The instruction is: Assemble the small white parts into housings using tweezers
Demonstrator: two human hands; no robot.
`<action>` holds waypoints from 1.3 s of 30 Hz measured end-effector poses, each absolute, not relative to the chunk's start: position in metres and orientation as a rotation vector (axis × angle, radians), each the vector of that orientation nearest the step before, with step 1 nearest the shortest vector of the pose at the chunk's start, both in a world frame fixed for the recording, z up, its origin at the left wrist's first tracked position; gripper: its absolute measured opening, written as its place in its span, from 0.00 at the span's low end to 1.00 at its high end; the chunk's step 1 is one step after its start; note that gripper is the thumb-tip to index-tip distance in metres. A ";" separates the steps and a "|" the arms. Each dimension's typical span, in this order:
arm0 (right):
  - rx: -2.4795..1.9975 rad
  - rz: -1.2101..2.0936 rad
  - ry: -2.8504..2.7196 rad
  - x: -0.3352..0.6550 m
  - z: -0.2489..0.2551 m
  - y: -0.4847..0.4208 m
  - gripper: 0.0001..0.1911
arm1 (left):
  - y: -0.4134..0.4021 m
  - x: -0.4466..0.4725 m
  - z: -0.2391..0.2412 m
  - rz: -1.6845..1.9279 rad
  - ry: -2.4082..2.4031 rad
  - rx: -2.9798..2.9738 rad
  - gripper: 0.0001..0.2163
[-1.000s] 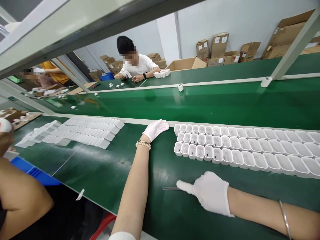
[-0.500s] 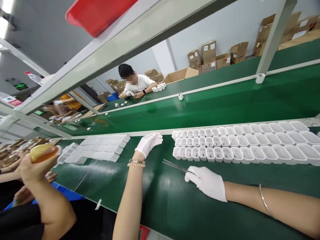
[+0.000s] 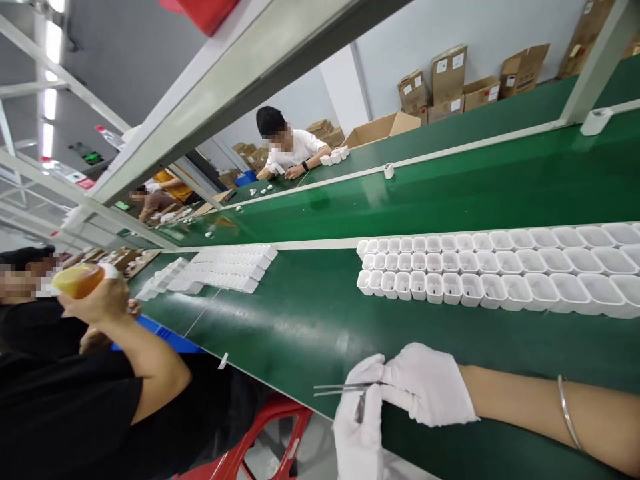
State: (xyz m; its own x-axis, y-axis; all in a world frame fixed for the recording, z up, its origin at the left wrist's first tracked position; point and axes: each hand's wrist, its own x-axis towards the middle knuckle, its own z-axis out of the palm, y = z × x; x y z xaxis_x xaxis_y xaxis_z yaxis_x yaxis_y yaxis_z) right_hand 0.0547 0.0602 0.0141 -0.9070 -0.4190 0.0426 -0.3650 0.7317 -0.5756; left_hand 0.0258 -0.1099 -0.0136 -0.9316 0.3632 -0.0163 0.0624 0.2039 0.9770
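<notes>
My right hand (image 3: 429,383), in a white glove, is closed on a pair of metal tweezers (image 3: 327,389) whose two prongs point left. My left hand (image 3: 357,423), also gloved, is right beside it at the table's near edge, fingers curled and drawn together at the tweezers. Whether a small thing sits in the left fingers is hidden. Beyond my hands, three long rows of white open-topped plastic cups (image 3: 493,291) stand side by side, and several show a small dark slot inside.
More white cups (image 3: 233,267) are lined up farther left on the green table (image 3: 300,320). A co-worker's arm (image 3: 155,353) holds a yellowish object (image 3: 77,283) at the left. A red stool (image 3: 270,427) stands below the edge. A metal beam (image 3: 240,87) crosses overhead.
My left hand has come back from the far side of the table to meet my right hand at the tweezers. The view has shifted, showing more of the co-worker and stool.
</notes>
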 end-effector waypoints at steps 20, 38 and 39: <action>-0.530 -0.411 3.199 0.042 -0.015 0.061 0.29 | -0.246 -0.050 -0.029 1.560 2.521 -0.438 0.38; -0.643 -0.040 3.046 0.032 0.005 0.058 0.34 | -0.186 -0.113 -0.009 1.730 2.101 -0.015 0.12; -0.636 -0.044 3.039 0.032 0.006 0.058 0.34 | -0.185 -0.115 -0.009 1.719 2.090 -0.006 0.12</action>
State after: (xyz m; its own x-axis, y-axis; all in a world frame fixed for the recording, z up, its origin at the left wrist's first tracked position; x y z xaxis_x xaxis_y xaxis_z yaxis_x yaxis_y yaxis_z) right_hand 0.0318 0.0579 0.0057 -0.9154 -0.4015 -0.0299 -0.4005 0.9156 -0.0353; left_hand -0.1152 -0.1853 -0.0094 -0.9066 0.2648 -0.3285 -0.2713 0.2303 0.9345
